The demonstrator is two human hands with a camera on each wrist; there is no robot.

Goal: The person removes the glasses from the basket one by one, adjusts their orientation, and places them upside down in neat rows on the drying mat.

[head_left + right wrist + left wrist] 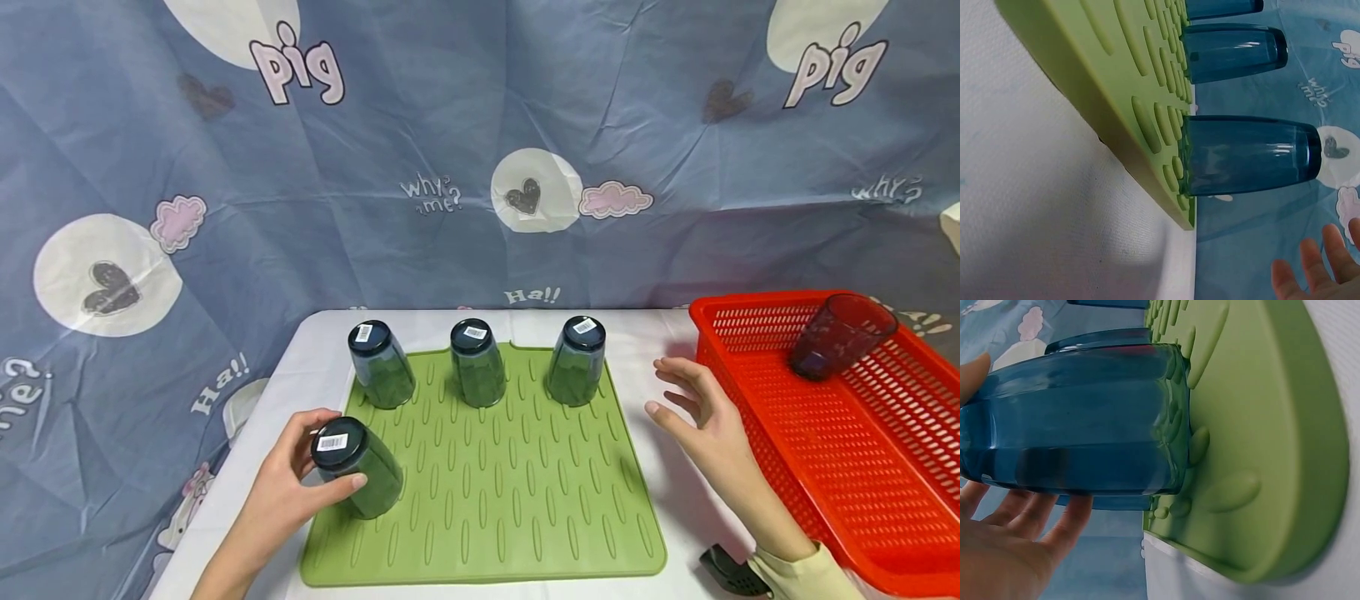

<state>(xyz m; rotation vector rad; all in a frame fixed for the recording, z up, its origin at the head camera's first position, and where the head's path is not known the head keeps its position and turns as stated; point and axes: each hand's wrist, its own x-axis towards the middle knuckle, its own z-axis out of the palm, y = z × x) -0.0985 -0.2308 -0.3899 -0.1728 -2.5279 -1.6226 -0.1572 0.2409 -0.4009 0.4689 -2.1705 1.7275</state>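
Note:
My left hand [288, 479] holds a dark blue-green drinking glass [363, 475], thumb on the near side and fingers on the far side. That glass stands upside down on the front left of the green ridged mat [487, 500]; in the left wrist view its rim meets the mat. Three similar upturned glasses line the mat's back edge: one at left [382, 367], one in the middle [478, 367], one at right [577, 367]. My right hand [708, 417] hovers between mat and basket, fingers loosely bent, holding nothing. In the right wrist view its fingertips [1313, 265] show near the lower right corner.
A red plastic basket [795, 492] stands to the right of the mat. Inside it a tinted glass [840, 337] leans at the back. White cloth [292, 383] covers the table, and a printed blue-grey curtain [420, 125] hangs behind. A small black object [731, 573] is beside my right wrist.

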